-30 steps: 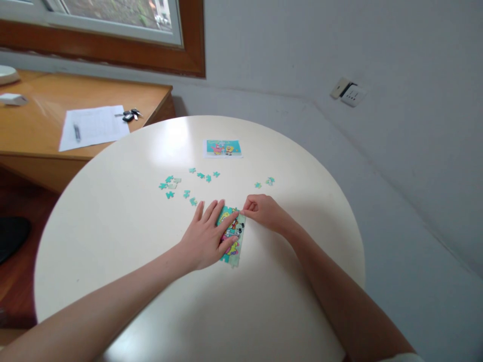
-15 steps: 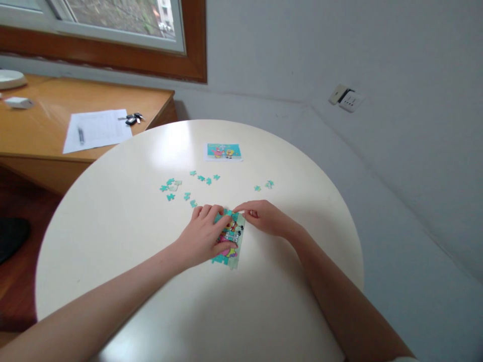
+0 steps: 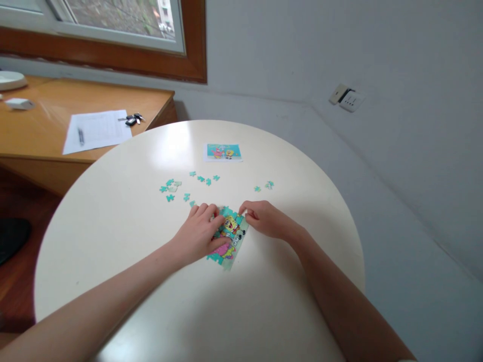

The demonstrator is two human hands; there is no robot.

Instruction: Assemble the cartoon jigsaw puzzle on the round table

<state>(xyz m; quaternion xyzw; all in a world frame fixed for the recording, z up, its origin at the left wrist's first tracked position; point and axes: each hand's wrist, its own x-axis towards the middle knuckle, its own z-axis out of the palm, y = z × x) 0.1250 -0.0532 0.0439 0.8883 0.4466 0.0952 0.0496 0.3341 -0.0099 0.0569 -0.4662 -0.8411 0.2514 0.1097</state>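
Observation:
A partly joined jigsaw puzzle with a yellow and a pink cartoon figure lies tilted on the round white table. My left hand rests over its left side, fingers spread and thumb stretched across the pink figure. At the upper right corner, the bent index finger and thumb of my right hand close on the puzzle's edge. Just beyond my left fingers lies a loose teal piece. Part of the puzzle is hidden under my left hand.
Several loose puzzle pieces lie at the left, with others near the middle and a pair at the right. A picture card lies farther back. The wooden desk holds paper and keys.
The puzzle has turned clockwise, its lower end swinging left. My left hand has slid slightly left, uncovering the yellow figure. My right index finger has bent more and shifted a little right.

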